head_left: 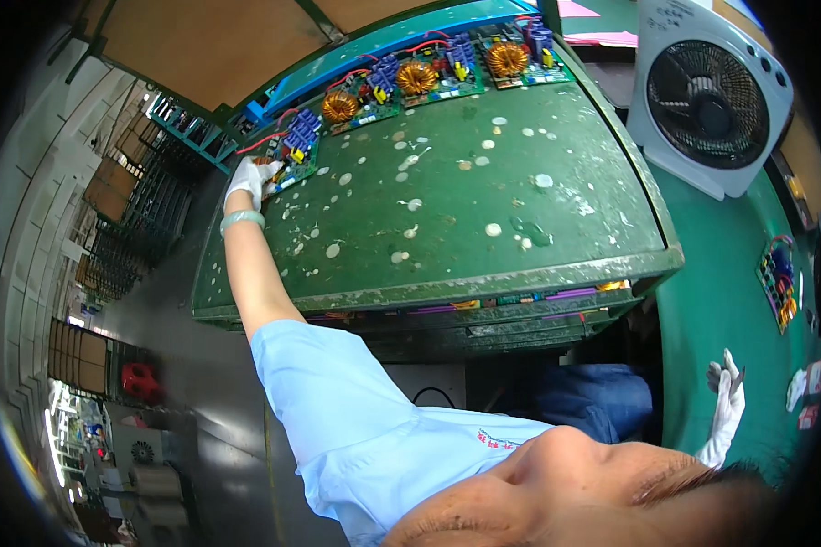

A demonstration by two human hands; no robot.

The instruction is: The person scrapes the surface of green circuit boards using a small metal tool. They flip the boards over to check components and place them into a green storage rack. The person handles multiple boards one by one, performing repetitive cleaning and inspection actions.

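Observation:
My left hand (252, 180), in a white glove and with a pale green bangle at the wrist, reaches to the far left. Its fingers are closed on the near left end of a circuit board (303, 150) that carries blue capacitors and a red wire; the glove hides most of its copper coil. Three similar boards, each with a large copper-wound coil (417, 78), line the far edge of the green, paint-spotted top (465, 201). My right hand (726, 392), also white-gloved, is raised over the green bench at the right. It holds nothing and its fingers are apart.
A grey box fan (710, 96) stands at the back right. Another circuit board (779, 283) lies on the green bench (702, 301). More boards show on a level under the spotted top. Racks (123, 219) and a red stool (141, 383) stand at the left.

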